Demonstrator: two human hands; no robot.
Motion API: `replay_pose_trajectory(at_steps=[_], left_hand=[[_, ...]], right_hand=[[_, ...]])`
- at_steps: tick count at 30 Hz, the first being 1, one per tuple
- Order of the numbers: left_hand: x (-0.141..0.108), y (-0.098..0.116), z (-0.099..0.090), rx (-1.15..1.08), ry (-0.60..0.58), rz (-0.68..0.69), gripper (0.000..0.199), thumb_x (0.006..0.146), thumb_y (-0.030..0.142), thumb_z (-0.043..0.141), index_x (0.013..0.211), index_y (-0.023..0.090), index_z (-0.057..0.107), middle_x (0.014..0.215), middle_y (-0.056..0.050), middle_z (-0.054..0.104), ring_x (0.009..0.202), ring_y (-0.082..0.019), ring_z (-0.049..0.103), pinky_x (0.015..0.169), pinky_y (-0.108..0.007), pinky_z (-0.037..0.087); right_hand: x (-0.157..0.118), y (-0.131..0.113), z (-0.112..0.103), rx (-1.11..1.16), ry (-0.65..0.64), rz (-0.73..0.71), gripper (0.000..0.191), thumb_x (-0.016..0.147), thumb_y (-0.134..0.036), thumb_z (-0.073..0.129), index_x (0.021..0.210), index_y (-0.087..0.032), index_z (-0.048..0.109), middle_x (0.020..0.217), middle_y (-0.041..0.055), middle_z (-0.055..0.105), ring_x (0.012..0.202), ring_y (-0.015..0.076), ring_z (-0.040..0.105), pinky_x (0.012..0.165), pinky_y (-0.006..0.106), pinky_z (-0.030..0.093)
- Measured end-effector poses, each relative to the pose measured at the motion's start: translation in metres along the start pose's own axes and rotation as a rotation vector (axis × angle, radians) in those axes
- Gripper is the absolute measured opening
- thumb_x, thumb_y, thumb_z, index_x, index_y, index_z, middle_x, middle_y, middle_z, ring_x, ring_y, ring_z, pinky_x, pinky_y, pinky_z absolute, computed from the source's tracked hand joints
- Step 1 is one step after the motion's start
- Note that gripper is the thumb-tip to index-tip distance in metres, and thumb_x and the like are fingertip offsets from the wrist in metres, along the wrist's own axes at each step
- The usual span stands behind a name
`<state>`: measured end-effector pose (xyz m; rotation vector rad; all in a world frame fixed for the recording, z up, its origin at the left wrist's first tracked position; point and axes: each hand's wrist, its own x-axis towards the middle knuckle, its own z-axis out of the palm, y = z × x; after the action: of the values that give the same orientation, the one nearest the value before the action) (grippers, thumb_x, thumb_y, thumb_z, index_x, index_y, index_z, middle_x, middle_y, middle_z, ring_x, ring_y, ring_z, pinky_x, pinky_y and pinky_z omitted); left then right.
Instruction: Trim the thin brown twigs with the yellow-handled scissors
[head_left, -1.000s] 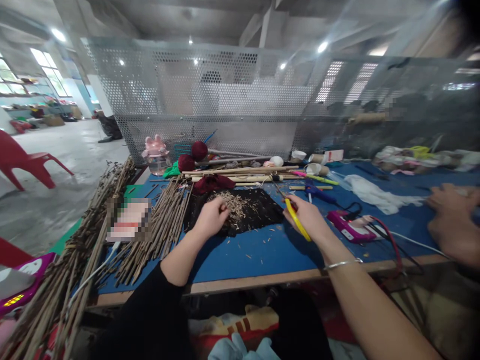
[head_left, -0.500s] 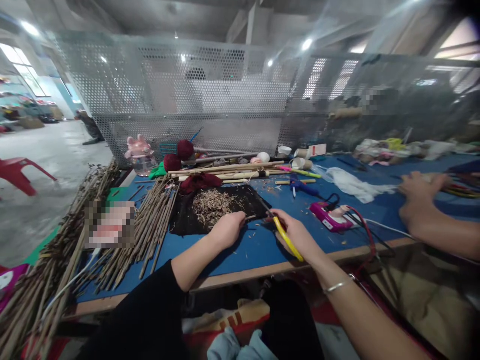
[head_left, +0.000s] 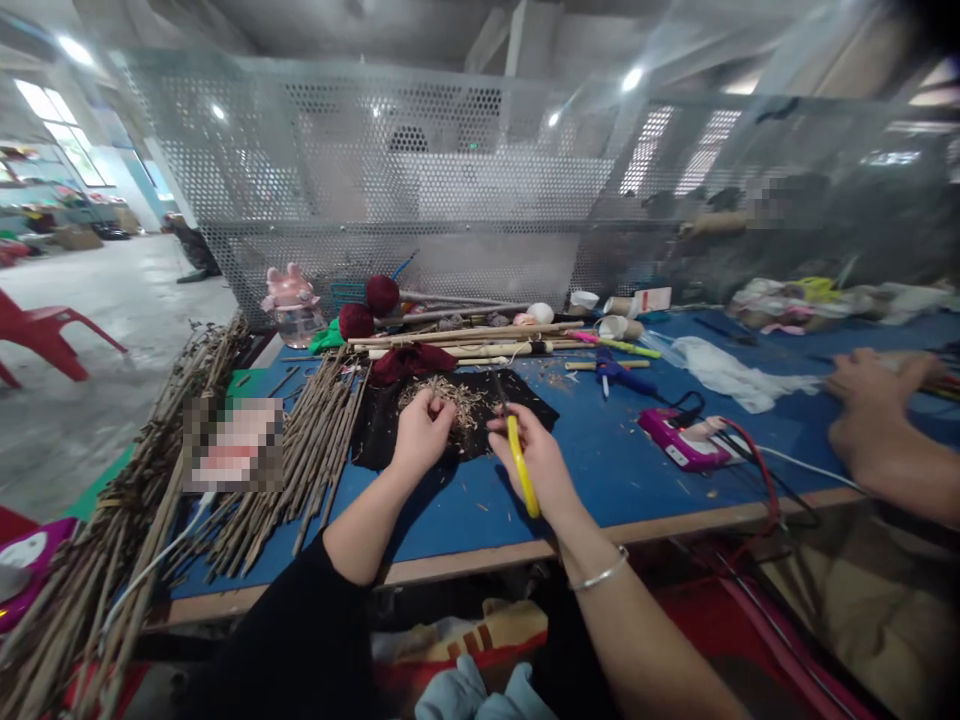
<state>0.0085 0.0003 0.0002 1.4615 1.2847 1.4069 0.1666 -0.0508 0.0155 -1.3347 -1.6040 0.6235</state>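
My left hand (head_left: 425, 428) is closed over the near side of a heap of short cut twig pieces (head_left: 469, 400). A short bit of twig (head_left: 434, 385) seems to show at its fingertips; the rest is hidden. The heap lies on a black cloth (head_left: 375, 430) on the blue tabletop (head_left: 465, 520). To the right, my right hand (head_left: 536, 450) grips yellow-handled scissors (head_left: 520, 465), dark blades pointing up and away over the cloth. The scissors are apart from my left hand. A spread of long thin sticks (head_left: 300, 460) lies left of the cloth.
Behind the cloth lie peeled sticks (head_left: 472, 338), dark red balls (head_left: 382, 295) and a blue glue gun (head_left: 622, 376). A purple power strip (head_left: 675, 440) with cables sits right. Another person's hand (head_left: 870, 400) is farther right. A perforated metal screen (head_left: 337, 200) stands behind.
My left hand has moved left and away from me, over the heap. My right hand with the scissors has shifted left, and its blades now point more directly away. The view has turned slightly.
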Motion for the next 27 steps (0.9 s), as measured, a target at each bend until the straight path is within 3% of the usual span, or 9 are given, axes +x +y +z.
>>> replay_pose_trajectory(at_steps=[4,7,9,12,17,19,21,25,27], left_hand=[[-0.007,0.01,0.005,-0.446,-0.218,-0.12,0.03,0.076,0.046,0.056,0.08,0.016,0.054,0.091,-0.007,0.064,0.086,-0.016,0.06,0.071,-0.027,0.044],[-0.012,0.019,0.008,-0.657,-0.321,-0.185,0.038,0.075,0.05,0.056,0.094,0.018,0.058,0.109,-0.008,0.061,0.099,-0.019,0.057,0.076,-0.027,0.045],[-0.01,0.021,0.007,-0.749,-0.294,-0.231,0.042,0.075,0.05,0.057,0.103,0.02,0.057,0.109,-0.007,0.062,0.098,-0.02,0.058,0.075,-0.027,0.046],[-0.003,0.018,0.002,-0.871,-0.178,-0.233,0.045,0.077,0.051,0.053,0.106,0.017,0.059,0.102,-0.008,0.065,0.094,-0.021,0.06,0.079,-0.029,0.045],[0.008,0.013,-0.004,-0.844,-0.01,-0.208,0.038,0.076,0.049,0.054,0.089,0.014,0.063,0.083,-0.006,0.067,0.085,-0.021,0.061,0.08,-0.03,0.044],[0.009,0.013,-0.006,-0.907,0.015,-0.189,0.034,0.076,0.048,0.054,0.087,0.016,0.061,0.08,-0.004,0.065,0.08,-0.018,0.061,0.076,-0.029,0.045],[0.011,0.014,-0.01,-0.965,0.066,-0.167,0.029,0.076,0.044,0.056,0.084,0.017,0.057,0.073,-0.001,0.062,0.071,-0.015,0.06,0.069,-0.026,0.046],[0.018,0.012,-0.026,-0.92,0.084,-0.195,0.025,0.072,0.04,0.062,0.074,0.018,0.048,0.049,0.008,0.043,0.041,-0.006,0.043,0.043,-0.018,0.033],[0.023,0.009,-0.032,-0.929,0.116,-0.162,0.029,0.071,0.041,0.062,0.073,0.019,0.044,0.048,0.009,0.041,0.039,-0.004,0.039,0.039,-0.016,0.028]], right_hand=[[0.031,-0.025,0.004,0.199,0.163,-0.045,0.036,0.079,-0.039,0.052,0.108,-0.02,0.043,0.081,0.0011,0.056,0.068,0.0142,0.056,0.066,0.028,0.048],[0.049,-0.035,0.016,0.277,0.118,-0.114,0.038,0.08,-0.041,0.049,0.109,-0.021,0.037,0.084,0.0013,0.054,0.071,0.014,0.056,0.068,0.028,0.048],[0.055,-0.039,0.032,0.219,0.048,-0.176,0.036,0.083,-0.042,0.044,0.111,-0.02,0.035,0.086,0.0025,0.056,0.072,0.0149,0.056,0.068,0.029,0.047],[0.056,-0.049,0.056,-0.116,0.004,-0.251,0.039,0.082,-0.043,0.047,0.112,-0.019,0.039,0.09,0.0058,0.058,0.08,0.0195,0.055,0.075,0.034,0.043],[0.053,-0.07,0.078,-0.505,0.09,-0.212,0.044,0.085,-0.045,0.042,0.117,-0.015,0.042,0.104,0.0126,0.058,0.097,0.0273,0.051,0.081,0.039,0.037],[0.056,-0.08,0.077,-0.599,-0.003,-0.224,0.048,0.083,-0.049,0.045,0.119,-0.017,0.043,0.104,0.0128,0.058,0.096,0.0281,0.051,0.08,0.039,0.037],[0.063,-0.087,0.065,-0.649,-0.189,-0.274,0.053,0.078,-0.053,0.05,0.12,-0.02,0.046,0.101,0.0119,0.059,0.094,0.0275,0.053,0.079,0.038,0.038],[0.079,-0.08,0.017,-0.448,-0.641,-0.407,0.071,0.07,-0.049,0.063,0.13,-0.021,0.038,0.105,0.0074,0.059,0.086,0.0187,0.056,0.073,0.028,0.042],[0.082,-0.06,-0.011,-0.407,-0.75,-0.307,0.054,0.074,-0.042,0.061,0.121,-0.021,0.046,0.092,0.003,0.062,0.074,0.0147,0.056,0.065,0.025,0.042]])
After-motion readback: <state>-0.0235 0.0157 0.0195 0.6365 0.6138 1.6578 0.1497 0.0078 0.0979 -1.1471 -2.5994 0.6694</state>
